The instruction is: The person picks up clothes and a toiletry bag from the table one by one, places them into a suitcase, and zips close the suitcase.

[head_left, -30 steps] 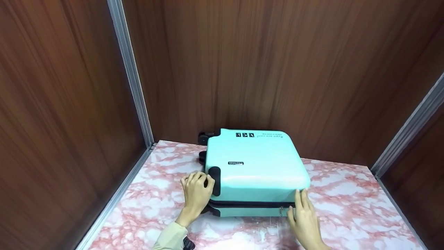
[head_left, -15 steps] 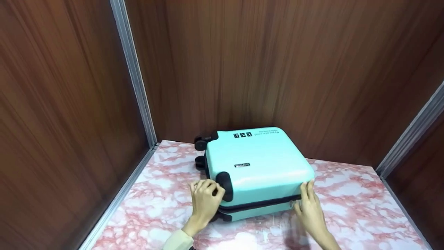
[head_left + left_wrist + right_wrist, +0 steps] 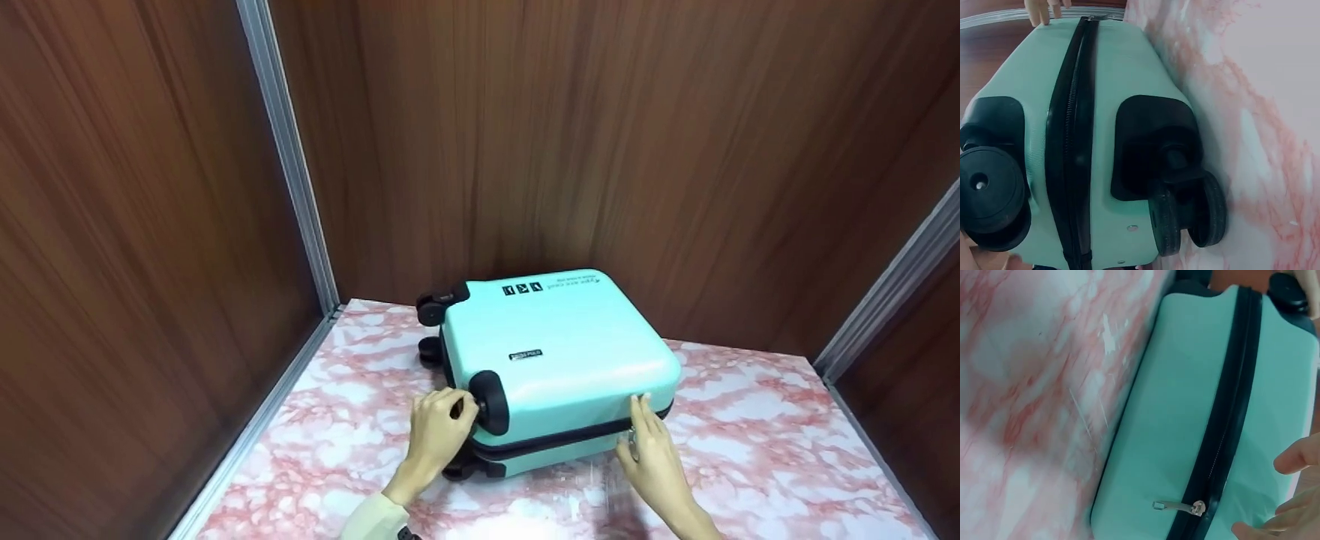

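A mint-green hard-shell suitcase (image 3: 559, 330) lies flat on the pink-and-white marbled table. Its black wheels (image 3: 431, 309) face left. My left hand (image 3: 437, 424) curls its fingers around the near upper wheel at the front left corner; in the left wrist view that wheel (image 3: 988, 188) hides part of the hand. My right hand (image 3: 656, 457) rests nearly straight fingers against the front side, close to the right corner. A black zipper (image 3: 1224, 416) runs along that side between the two shells. Its metal zipper pull (image 3: 1176, 506) hangs near my right fingers (image 3: 1297, 455) in the right wrist view.
Brown wood-grain panels (image 3: 525, 135) stand behind and at both sides of the marbled table (image 3: 322, 442). Grey metal strips (image 3: 289, 150) line the corners. The suitcase's far edge is close to the back panel.
The suitcase has turned slightly, its near left corner coming right and toward me. My left hand moved with that corner. My right hand shifted right, then back left along the side.
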A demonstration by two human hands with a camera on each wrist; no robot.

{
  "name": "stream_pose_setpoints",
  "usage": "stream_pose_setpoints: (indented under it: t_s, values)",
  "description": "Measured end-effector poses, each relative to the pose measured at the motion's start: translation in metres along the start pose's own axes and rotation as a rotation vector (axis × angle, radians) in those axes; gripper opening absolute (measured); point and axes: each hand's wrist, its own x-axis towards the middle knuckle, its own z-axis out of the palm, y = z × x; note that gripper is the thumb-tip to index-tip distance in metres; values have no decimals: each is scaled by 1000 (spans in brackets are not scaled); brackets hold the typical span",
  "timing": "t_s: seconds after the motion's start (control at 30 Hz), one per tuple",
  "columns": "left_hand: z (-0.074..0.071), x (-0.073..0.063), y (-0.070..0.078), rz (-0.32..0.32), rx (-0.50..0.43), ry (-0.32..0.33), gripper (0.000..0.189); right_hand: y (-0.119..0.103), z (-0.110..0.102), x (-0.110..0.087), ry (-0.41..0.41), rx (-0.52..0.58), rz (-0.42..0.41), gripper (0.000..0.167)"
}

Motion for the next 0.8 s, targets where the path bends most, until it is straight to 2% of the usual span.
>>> stream_pose_setpoints:
  t_s: [0.1,0.2,0.4,0.53,0.63,0.8]
  values:
    - [-1,1,2,10,-37,-45,13,0,2,0,-25,-14,14,68]
    - [-1,2,3,37,-43,-24,11,3,3,0,-39,-12,8,69]
    - [5,-1,13,108,-27,37,9,18,1,11,-3,24,-14,65]
    - [10,-5,25,147,-9,27,9,32,-3,18,-68,66,46,67]
    - [11,-8,29,143,-5,7,10,36,-3,18,-102,88,85,69]
    - [7,-9,25,108,-17,-26,13,28,2,8,-14,54,49,67]
